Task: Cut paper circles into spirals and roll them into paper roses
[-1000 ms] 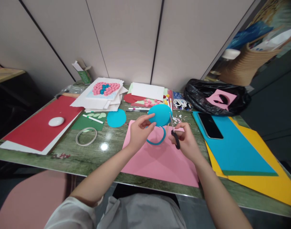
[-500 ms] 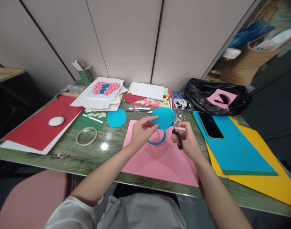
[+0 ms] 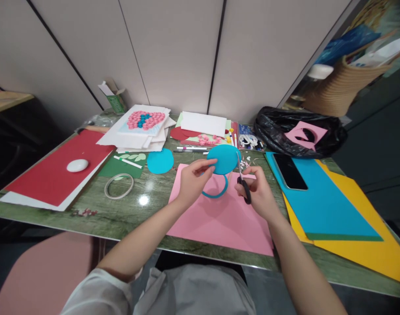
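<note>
My left hand [image 3: 195, 180] pinches the left edge of a blue paper circle [image 3: 223, 159], held up above the table. In my right hand [image 3: 257, 190] is a pair of scissors with black handles [image 3: 245, 191]; the blades point up at the circle's right edge. Below the circle, a narrow blue paper ring [image 3: 225, 188] hangs or lies over the pink sheet [image 3: 219, 223]; I cannot tell whether it is still joined to the circle. Another blue paper circle [image 3: 160, 161] lies flat on the table to the left.
On the left are a red sheet [image 3: 55, 175] with a white oval object [image 3: 77, 165], and a tape roll [image 3: 119, 187]. A phone [image 3: 290, 171] rests on blue and yellow sheets [image 3: 338, 210] at right. Behind stand a black plastic bag [image 3: 268, 127] and stacked papers [image 3: 131, 139].
The circle has shifted slightly up and left in my left hand. My right hand and the scissors stay nearly in place at its right edge.
</note>
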Demonstrator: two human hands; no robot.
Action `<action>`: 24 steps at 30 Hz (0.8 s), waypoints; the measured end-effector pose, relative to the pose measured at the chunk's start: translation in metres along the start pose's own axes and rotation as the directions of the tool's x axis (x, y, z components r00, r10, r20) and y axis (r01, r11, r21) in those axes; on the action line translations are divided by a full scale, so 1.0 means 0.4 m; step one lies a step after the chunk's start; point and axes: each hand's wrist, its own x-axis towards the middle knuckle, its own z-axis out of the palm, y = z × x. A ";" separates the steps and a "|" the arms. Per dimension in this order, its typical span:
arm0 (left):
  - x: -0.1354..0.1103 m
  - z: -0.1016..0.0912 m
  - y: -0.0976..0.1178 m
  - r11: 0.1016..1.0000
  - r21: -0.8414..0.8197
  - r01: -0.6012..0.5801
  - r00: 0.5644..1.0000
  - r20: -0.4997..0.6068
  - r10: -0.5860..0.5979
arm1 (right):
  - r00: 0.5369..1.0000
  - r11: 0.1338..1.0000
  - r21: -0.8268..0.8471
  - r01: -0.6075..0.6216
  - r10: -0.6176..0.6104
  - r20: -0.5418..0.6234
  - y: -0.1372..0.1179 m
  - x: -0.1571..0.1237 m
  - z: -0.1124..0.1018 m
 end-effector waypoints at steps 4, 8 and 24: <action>0.001 -0.001 0.000 1.000 -0.008 -0.022 1.000 -0.007 0.021 | 1.000 1.000 0.004 0.002 -0.002 0.016 0.004 -0.001 -0.001; 0.003 -0.002 0.000 0.999 -0.003 -0.048 0.999 -0.017 0.048 | 1.000 1.000 0.009 0.002 -0.003 0.026 0.002 -0.002 -0.002; 0.006 0.001 0.001 0.999 -0.038 0.004 0.998 -0.067 -0.007 | 0.996 0.999 -0.019 -0.026 0.027 0.088 -0.002 -0.007 -0.002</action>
